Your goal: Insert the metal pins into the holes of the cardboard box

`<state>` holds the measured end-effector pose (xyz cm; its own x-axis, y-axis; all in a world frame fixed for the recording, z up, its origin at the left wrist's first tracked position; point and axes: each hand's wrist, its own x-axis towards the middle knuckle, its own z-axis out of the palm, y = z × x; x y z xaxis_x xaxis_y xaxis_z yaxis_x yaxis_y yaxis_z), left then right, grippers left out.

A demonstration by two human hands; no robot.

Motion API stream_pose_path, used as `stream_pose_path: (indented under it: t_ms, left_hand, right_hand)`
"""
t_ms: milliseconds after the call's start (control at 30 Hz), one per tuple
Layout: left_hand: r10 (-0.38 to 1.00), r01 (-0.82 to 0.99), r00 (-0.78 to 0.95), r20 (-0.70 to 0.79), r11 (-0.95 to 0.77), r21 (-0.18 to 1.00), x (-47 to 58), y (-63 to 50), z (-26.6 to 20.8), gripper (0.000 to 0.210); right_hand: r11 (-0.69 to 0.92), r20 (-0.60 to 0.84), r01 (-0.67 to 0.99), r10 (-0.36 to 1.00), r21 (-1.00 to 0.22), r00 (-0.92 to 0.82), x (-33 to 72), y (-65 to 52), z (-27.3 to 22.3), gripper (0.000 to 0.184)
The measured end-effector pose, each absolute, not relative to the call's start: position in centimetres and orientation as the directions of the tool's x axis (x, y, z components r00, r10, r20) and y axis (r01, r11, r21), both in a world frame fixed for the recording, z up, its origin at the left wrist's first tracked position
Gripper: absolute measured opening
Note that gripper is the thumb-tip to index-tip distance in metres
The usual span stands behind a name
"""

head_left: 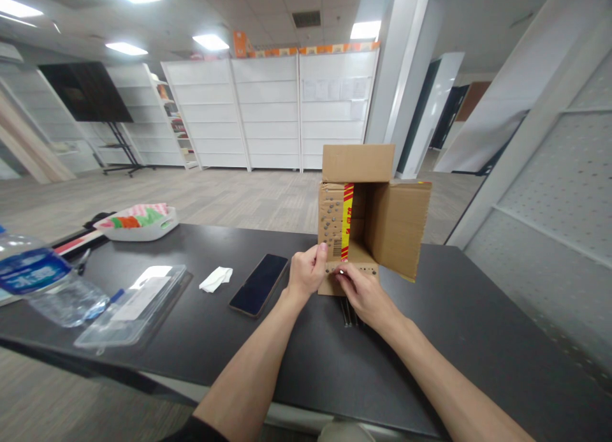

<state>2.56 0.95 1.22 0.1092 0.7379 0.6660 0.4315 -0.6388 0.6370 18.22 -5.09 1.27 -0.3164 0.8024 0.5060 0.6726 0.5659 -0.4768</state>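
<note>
Box of brown cardboard, open

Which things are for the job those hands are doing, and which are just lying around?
Seem part of the job:
- cardboard box
- thin rods below the right hand
- both hands, the left hand too

Seem just lying around:
- phone
- white tissue
- clear plastic case
- bottle
- white basket

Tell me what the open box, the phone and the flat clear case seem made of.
Open box: matte brown cardboard, judging by its folds and slightly rough edges. Phone: smooth, dark, glossy front, likely glass, from the faint sheen. Flat clear case: shiny, probably plastic, since the dark tabletop shows through.
</note>
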Motion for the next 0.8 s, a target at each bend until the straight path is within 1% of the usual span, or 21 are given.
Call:
stream_pose_path:
  t_ms: [367,600,800]
  left_hand:
    - [0.746,0.434,0.109,0.657,-0.631,0.643,2.57,0.8,1.45,0.045]
    - [0.744,0.432,0.108,0.659,-0.632,0.643,2.54,0.82,1.39,0.046]
    - [0.74,0.435,0.112,0.663,-0.636,0.637,2.56,0.97,1.32,0.048]
  right_hand:
    - [0.496,0.493,0.746,0.831,-0.444,-0.259,18.56,-4.67,0.97,0.018]
    - [0.509,0.534,0.763,0.805,-0.398,-0.258,18.44,-4.59,1.19,0.018]
    - [0.499,0.526,0.777,0.81,-0.384,-0.26,18.42,-4.64,1.38,0.019]
